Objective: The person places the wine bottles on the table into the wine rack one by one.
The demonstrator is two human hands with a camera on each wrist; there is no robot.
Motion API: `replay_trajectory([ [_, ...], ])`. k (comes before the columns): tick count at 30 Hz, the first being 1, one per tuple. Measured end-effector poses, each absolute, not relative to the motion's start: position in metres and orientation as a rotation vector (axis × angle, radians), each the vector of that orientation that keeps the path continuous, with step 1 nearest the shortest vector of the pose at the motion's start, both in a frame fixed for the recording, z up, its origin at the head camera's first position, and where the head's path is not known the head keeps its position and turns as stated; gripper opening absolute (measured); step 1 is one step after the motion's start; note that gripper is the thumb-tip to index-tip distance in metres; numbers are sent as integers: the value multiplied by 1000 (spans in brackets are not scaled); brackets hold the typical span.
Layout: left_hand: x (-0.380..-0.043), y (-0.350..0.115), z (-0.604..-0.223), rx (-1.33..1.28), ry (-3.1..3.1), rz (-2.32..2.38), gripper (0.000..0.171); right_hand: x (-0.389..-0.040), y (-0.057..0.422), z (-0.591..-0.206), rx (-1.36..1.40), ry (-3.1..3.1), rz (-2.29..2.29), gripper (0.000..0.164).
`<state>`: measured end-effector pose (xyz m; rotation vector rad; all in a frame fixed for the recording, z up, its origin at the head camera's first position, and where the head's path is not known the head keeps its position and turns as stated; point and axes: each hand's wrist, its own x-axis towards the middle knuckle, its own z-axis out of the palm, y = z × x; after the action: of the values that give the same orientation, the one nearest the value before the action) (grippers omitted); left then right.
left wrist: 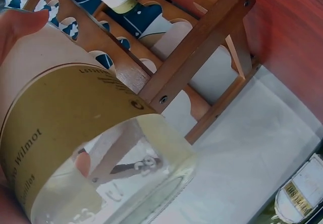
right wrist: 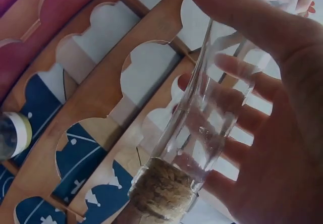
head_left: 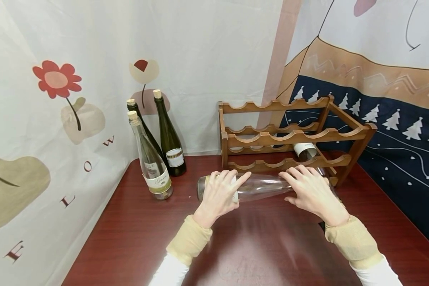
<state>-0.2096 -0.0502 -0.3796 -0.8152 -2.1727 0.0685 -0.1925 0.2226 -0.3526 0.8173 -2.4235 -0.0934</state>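
A clear glass wine bottle lies sideways between my two hands, in front of the wooden wine rack. My left hand grips its base end, around the gold label seen in the left wrist view. Around the neck end curls my right hand. A cork sits in the bottle's mouth, plain in the right wrist view and mostly hidden in the head view. Another bottle with a white label rests in the rack's lower tier, towards the right.
At the back left of the red-brown table stand three corked bottles: a clear one, a dark green one and another dark one partly behind. Printed cloth hangs behind the table and along its sides.
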Motion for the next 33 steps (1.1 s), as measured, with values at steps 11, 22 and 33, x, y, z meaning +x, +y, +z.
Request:
replay_trajectory([
  [11,-209,-49,-380,-853,-2081,113,83,-193,221,-358,782,-2502,-87,64],
  [22,-208,-47,-377,-890,-2040,126,92,-196,221,-356,804,-2652,56,40],
  [33,-208,-44,-378,-897,-2028,176,89,-197,224,-359,868,-2699,148,31],
])
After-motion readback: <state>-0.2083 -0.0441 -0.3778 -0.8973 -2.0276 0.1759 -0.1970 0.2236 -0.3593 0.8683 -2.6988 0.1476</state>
